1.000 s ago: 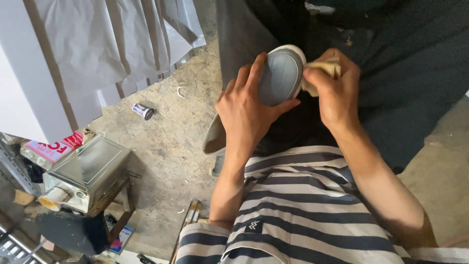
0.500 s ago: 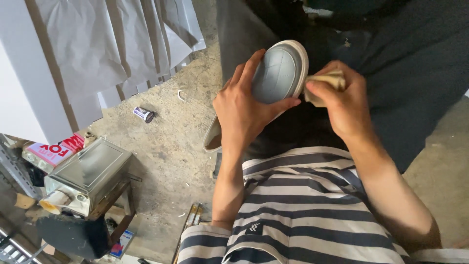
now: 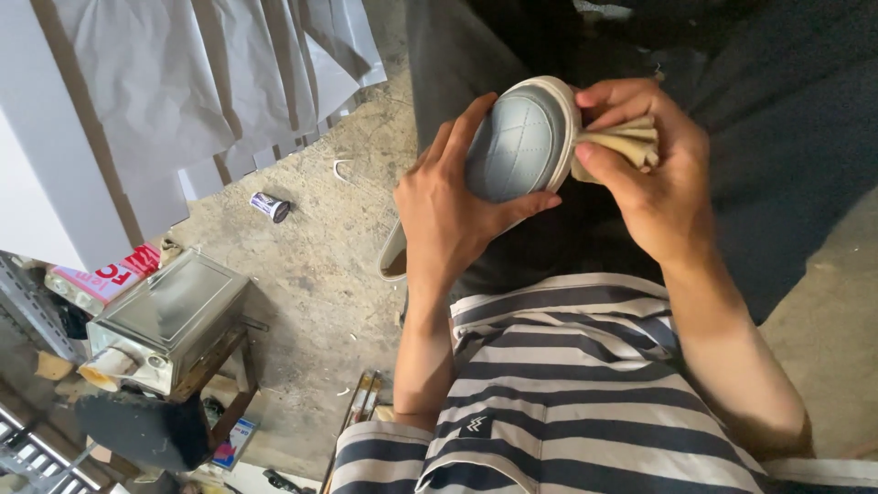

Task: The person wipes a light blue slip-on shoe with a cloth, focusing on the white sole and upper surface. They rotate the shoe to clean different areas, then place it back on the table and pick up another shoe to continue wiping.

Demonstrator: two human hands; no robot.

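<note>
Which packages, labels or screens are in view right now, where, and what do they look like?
Flat carton: far left, behind the metal box; red and white, with print.
Small tube or can: on the concrete floor, lying down; white with dark band.
Small packet: bottom left; blue and white.
No screens.

Striped shirt: dark navy and off-white horizontal bands, short sleeves. Small white zigzag logo patch on a dark band near the chest. Both forearms bare, no watch, rings or gloves on the hands. Dark trousers below.
</note>
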